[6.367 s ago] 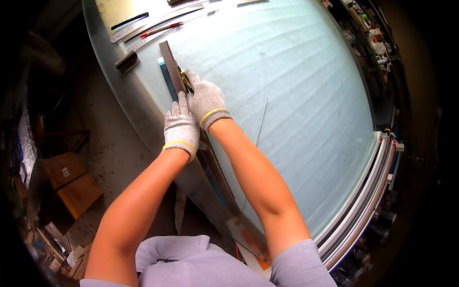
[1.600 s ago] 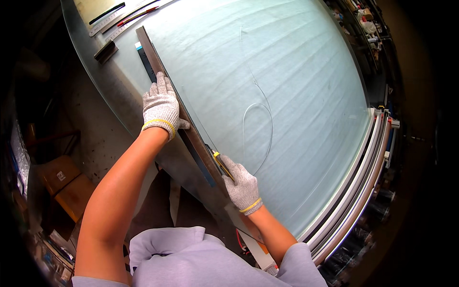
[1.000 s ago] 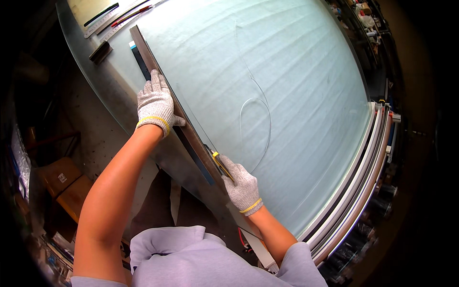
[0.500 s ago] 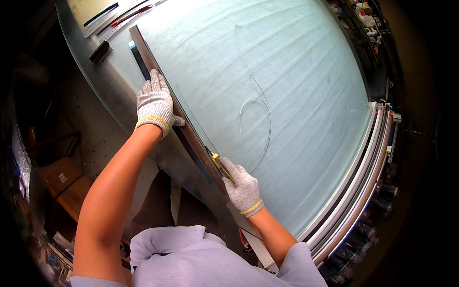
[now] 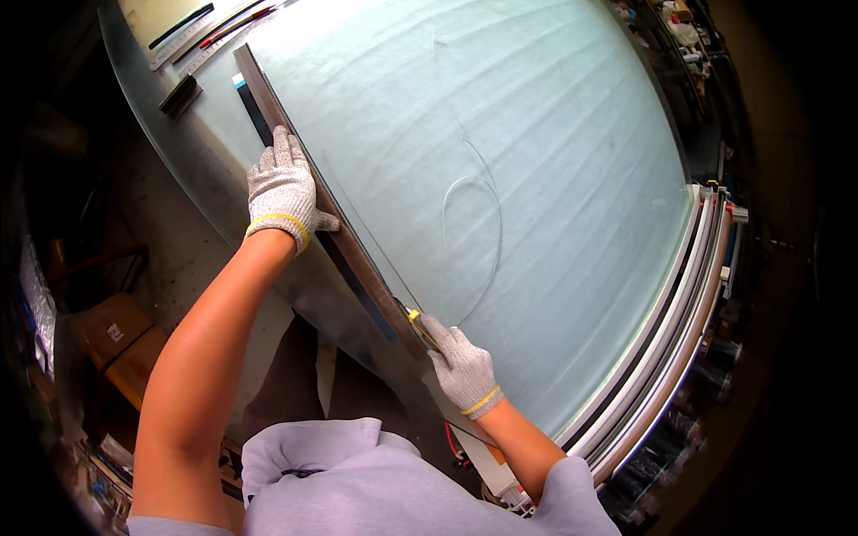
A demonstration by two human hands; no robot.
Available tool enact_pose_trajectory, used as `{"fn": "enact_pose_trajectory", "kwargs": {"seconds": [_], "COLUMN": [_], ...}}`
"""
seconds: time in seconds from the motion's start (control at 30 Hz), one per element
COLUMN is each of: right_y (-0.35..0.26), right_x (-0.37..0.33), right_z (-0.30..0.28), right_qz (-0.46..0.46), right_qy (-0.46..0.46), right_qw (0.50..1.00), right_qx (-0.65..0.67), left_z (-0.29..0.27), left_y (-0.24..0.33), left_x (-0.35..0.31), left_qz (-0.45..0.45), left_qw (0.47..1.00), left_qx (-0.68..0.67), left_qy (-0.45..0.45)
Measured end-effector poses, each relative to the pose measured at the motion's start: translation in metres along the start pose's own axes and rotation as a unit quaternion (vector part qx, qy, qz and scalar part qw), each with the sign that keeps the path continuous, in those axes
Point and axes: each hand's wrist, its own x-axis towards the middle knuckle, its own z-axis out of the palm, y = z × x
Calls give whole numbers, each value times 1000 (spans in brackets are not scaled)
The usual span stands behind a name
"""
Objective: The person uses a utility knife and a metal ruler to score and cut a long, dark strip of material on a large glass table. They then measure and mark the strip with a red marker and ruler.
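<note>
My left hand [image 5: 283, 195], in a grey knit glove with a yellow cuff edge, presses flat on a long brown bar [image 5: 357, 261], fingers stretched along it and thumb out to the side. A black strip [image 5: 255, 114] with a light blue end lies along the bar's left side. My right hand [image 5: 465, 370], gloved alike, is closed round a yellow-and-black utility knife [image 5: 416, 322]. The knife's tip is beside the bar's right edge, near its lower end; the blade is too small to make out. Just right of the bar, a thin dark line runs along the pale sheet [image 5: 572, 223].
A thin clear strand [image 5: 500, 234] curls on the sheet. At the far left lie a ruler [image 5: 183, 46], a red pen-like tool [image 5: 237, 27] and a small dark block [image 5: 181, 96]. Long rolls [image 5: 657, 348] line the right side. A brown box [image 5: 121, 326] stands on the left below.
My right hand and the knife have moved slightly down and right along the bar, toward me. My left hand stays on the bar; the whole view has shifted a little.
</note>
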Motion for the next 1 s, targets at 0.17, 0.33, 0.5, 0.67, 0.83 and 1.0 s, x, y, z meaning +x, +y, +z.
{"fn": "enact_pose_trajectory", "kwargs": {"seconds": [0.17,0.33,0.5,0.67,0.83,1.0], "right_y": [12,15,10,27,-1,-16], "right_x": [-34,-51,-36,-2,46,133], "right_z": [-2,-6,10,9,2,33], "right_qz": [-3,4,58,78,49,-62], "right_qy": [-11,-16,97,261,180,290], "right_qw": [999,998,993,959,970,952], "right_qx": [-45,-63,22,79,160,72], "left_z": [-2,0,4,-2,-1,2], "left_y": [3,2,1,3,0,1], "left_x": [-1,-2,0,-2,0,0], "left_qz": [-4,-1,4,-1,-1,3], "left_qw": [1000,1000,1000,1000,1000,1000], "left_qx": [2,6,6,5,-3,-2], "left_qy": [1,10,18,10,6,11]}}
